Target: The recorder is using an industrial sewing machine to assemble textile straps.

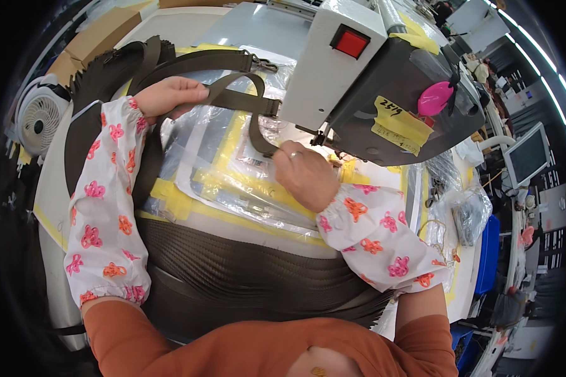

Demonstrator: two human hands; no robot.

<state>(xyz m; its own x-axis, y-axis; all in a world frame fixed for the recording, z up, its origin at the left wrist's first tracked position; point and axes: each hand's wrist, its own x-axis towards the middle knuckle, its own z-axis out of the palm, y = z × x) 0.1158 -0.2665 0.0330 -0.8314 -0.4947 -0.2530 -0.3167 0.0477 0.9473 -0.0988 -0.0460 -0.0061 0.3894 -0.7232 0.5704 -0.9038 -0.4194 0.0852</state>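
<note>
My left hand point(173, 97) is closed on a dark olive webbing strap point(236, 98), pinching it between thumb and fingers left of the sewing machine point(324, 69). My right hand point(305, 176), with a ring on one finger, is closed on a looped-down part of the same strap, just below the machine's presser foot point(319, 137). Its fingertips partly hide the strap's end. The strap curls into a loop between my hands. A metal snap hook point(265, 64) lies at the end of a strap length beyond them. Clear plastic and yellow tape cover the worktop point(198, 182) underneath.
Many dark straps point(233, 267) lie side by side between my body and the work area. Another strap bundle point(110, 69) is piled at the left, near a white fan point(43, 119) and a cardboard box point(100, 38). Plastic bags point(471, 210) and a blue bin point(487, 254) are at the right.
</note>
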